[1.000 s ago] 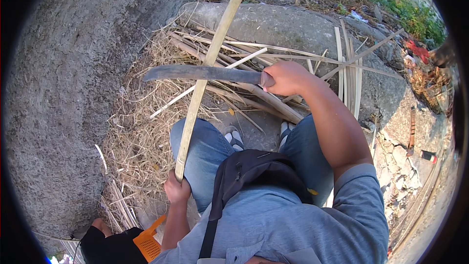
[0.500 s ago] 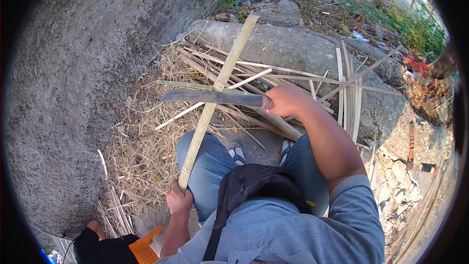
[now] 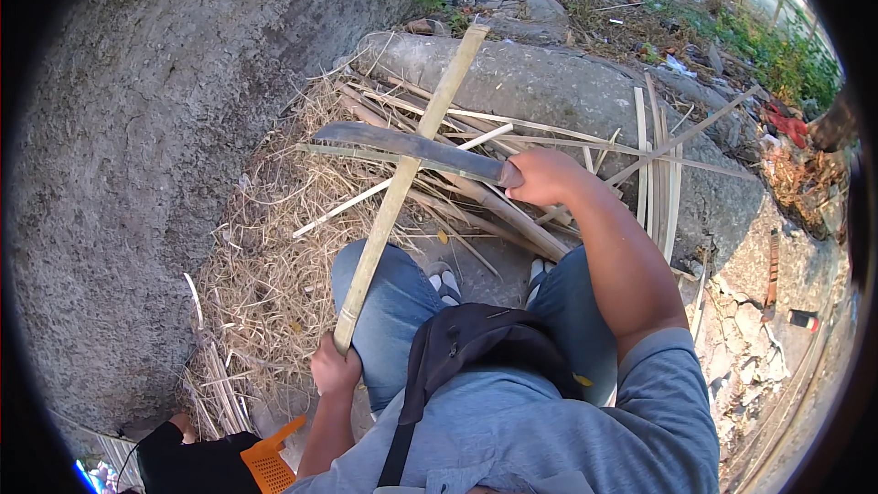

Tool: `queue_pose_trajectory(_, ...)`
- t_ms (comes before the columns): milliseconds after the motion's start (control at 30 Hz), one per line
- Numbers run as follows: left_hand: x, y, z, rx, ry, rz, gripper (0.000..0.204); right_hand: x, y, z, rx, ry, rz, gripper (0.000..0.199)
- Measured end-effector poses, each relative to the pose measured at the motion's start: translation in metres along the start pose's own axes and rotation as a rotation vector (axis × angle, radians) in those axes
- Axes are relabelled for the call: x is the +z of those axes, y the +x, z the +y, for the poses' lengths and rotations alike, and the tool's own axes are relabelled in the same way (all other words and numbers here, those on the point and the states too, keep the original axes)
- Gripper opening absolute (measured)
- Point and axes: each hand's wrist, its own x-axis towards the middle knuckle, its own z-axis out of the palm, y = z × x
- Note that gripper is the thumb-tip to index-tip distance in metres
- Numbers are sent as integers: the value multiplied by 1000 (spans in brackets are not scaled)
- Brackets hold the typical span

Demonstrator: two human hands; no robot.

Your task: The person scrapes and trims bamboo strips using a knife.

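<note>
My left hand (image 3: 335, 368) grips the near end of a long pale bamboo strip (image 3: 407, 175) that slants up and away over my left knee toward a concrete slab. My right hand (image 3: 546, 176) holds the handle of a big dark machete (image 3: 409, 149). Its blade lies crosswise over the strip, pointing left, and it looks in contact with the strip near its middle. Under both lies a heap of split bamboo slats (image 3: 494, 201).
Dry straw and shavings (image 3: 265, 265) cover the ground at left beside a grey concrete surface (image 3: 137, 128). A concrete slab (image 3: 567, 91) lies ahead, with thin slats (image 3: 660, 165) on it. An orange object (image 3: 272, 462) sits at lower left. Rubble and weeds lie to the right.
The machete has come down and toward me along the strip, with my right hand following. The strip stays held in my left hand at about the same slant.
</note>
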Motion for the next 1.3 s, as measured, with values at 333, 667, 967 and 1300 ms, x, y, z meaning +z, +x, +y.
queue_pose_trajectory(333, 2, -2, -8, -25, 37, -23, 29, 15, -9, -33, -217, -130, -157, 37)
queue_pose_trajectory(667, 8, -1, -15, -19, 34, -56, 34, 1, -6, -1, -23, 34, -27, 37)
queue_pose_trajectory(967, 7, -1, -9, 22, -24, 9, 28, 6, -12, -32, -190, -149, -163, 38)
queue_pose_trajectory(1300, 6, -2, -9, 16, -29, 10, 28, 7, -1, 11, -53, 91, 35, 40)
